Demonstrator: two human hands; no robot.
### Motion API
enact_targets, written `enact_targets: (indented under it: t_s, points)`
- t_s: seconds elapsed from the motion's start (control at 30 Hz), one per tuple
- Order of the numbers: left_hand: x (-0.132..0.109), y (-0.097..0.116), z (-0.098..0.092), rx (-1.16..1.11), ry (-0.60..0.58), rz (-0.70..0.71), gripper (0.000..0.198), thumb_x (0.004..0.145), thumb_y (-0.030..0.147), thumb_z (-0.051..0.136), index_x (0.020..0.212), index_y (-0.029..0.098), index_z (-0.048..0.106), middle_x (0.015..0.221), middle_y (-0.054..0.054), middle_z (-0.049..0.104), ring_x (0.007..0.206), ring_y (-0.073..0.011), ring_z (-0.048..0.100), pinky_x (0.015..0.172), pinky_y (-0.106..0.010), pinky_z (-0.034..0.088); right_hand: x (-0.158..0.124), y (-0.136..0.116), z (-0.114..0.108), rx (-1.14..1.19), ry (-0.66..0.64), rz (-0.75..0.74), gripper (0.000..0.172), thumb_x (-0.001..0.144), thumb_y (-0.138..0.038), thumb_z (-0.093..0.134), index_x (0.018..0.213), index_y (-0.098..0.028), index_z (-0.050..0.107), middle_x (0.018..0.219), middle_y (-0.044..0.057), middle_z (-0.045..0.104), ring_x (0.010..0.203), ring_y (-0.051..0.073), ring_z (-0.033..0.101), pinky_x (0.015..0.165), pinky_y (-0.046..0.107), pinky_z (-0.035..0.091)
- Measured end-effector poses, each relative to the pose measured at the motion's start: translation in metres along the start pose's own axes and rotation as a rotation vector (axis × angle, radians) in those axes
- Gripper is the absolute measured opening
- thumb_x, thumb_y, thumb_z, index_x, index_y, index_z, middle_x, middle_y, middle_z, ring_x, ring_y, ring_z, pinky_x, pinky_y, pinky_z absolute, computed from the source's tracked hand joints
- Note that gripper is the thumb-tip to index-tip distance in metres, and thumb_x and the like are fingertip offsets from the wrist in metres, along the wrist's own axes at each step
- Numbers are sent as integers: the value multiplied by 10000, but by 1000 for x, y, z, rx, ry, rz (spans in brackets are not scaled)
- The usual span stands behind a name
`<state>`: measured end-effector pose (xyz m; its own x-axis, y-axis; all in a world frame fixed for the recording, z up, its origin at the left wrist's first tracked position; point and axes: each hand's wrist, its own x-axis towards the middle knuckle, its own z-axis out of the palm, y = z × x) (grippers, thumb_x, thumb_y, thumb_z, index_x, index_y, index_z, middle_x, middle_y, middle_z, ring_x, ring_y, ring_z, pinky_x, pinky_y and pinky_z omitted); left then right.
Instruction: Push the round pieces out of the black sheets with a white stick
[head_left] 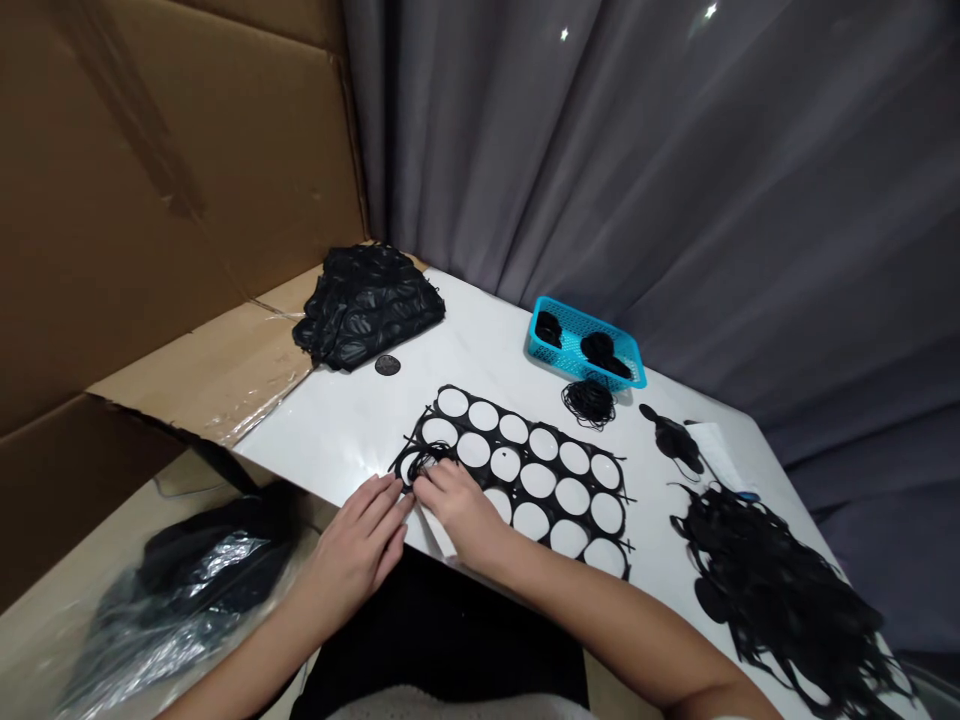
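Fingers (441, 474) at perforated black sheet (517, 493)

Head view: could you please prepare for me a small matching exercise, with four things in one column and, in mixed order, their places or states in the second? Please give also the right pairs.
Column one
1. Basket
2. Sheet with round holes
3. Right hand
4. Small dark disc

Column two
A. Lying just beside the black pile
B. Turquoise, holding black bundles
C. By thin black strands, near the sheet's left end
D. Spread flat, with white showing through

Right pairs: 1-B, 2-D, 3-C, 4-A
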<state>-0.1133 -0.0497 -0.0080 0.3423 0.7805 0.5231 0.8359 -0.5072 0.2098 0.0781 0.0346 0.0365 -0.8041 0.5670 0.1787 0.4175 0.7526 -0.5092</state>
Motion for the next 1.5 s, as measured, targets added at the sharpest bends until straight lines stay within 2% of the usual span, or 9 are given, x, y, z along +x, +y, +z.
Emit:
enact_targets:
  t_s: [0.27,0.43,0.6,0.73,0.83,0.97,1.13,1.3,1.5]
  points:
    - [0,-7,-2,22,-8,32,319,1005,232,518,1305,211,623,1263,-76,685,1270,-253,585,1111,-433,464,12,72,-74,-71,593,338,157,891,-133,467,773,-234,493,825,53,577,827,244,498,779,365,385]
    - [25,-15,-12,43,-59,82,166,1006,266,510,1036,233,671,985,-31,696,986,-207,656,1074,-435,430,-12,78,-96,238,581,535,229,858,-272,569,656,-237,466,619,-30,510,622,174,468,619,297,343]
    - [51,-23,-24,54,-114,153,231,997,290,496,816,252,634,750,28,615,737,-174,630,1028,-411,410,-36,86,-121,217,821,594,227,840,-330,585,659,-230,492,643,-27,535,649,167,471,646,297,350]
    - [77,-25,-30,5,-127,145,256,988,347,522,779,261,641,717,25,627,695,-183,621,844,-362,481,-53,90,-137,648,659,636,258,729,-352,715,654,-220,505,640,-32,556,670,164,516,654,288,374]
    - [114,-8,-26,-204,-111,6,226,1008,392,512,1120,269,664,995,-16,696,881,-192,676,778,-303,533,-59,80,-139,986,549,629,322,680,-368,788,672,-216,504,679,-9,638,714,177,592,653,284,385]
    - [174,30,-9,-564,-205,-16,523,1016,397,522,1510,307,374,1447,-84,564,1244,-241,625,925,-346,576,-64,62,-147,1167,471,582,358,688,-374,830,706,-207,514,763,25,716,803,202,677,650,273,384]
    - [231,50,12,-995,-529,61,693,994,320,561,1580,344,191,1584,-152,416,1417,-272,480,983,-437,556,-73,54,-160,1234,431,568,429,637,-395,893,697,-197,517,707,-12,679,645,137,620,607,255,398]
    - [259,54,24,-1274,-880,68,826,903,275,588,1588,351,132,1394,-134,588,1061,-226,704,853,-399,569,-82,56,-163,1274,351,576,459,670,-420,884,737,-205,484,684,-4,694,680,167,680,598,250,420]
    - [266,54,37,-1537,-900,-222,760,818,160,615,1514,280,334,981,-23,689,892,-174,676,828,-327,485,-90,70,-165,1288,373,600,454,675,-402,896,763,-196,501,714,9,714,681,142,660,623,242,444]
